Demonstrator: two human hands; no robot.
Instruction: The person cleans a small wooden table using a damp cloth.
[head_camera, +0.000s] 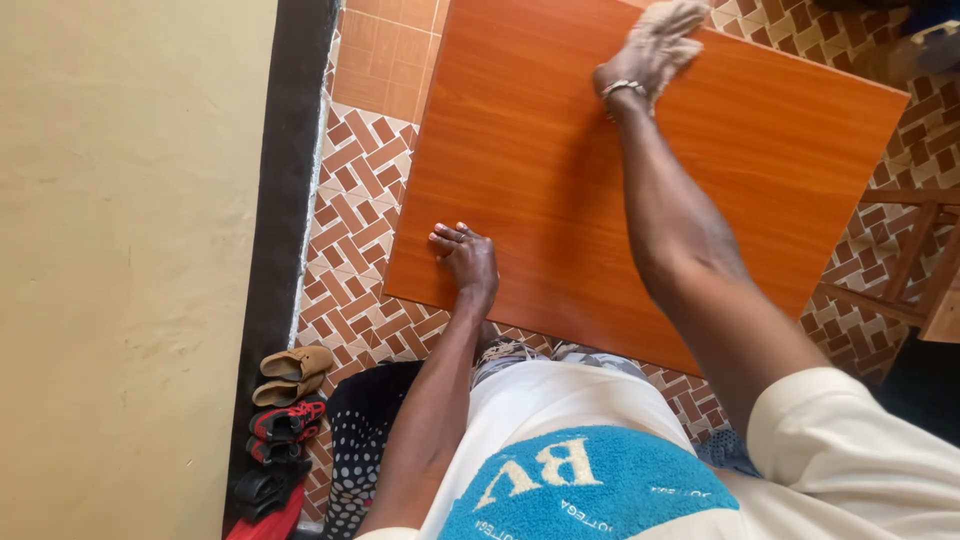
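An orange-brown wooden tabletop (560, 160) fills the middle of the view. My left hand (466, 258) rests on it near the front left corner, fingers bent against the surface, holding nothing. My right arm stretches across to the far edge. There my right hand (640, 62), with a metal bracelet at the wrist, presses on a beige cloth (672, 22) that is blurred. The cloth covers most of the fingers.
Patterned brown and white floor tiles (350, 230) surround the table. A yellow wall (120, 250) with a dark skirting runs along the left. Several shoes (288, 400) lie by the wall. A wooden frame (915, 260) stands at the right.
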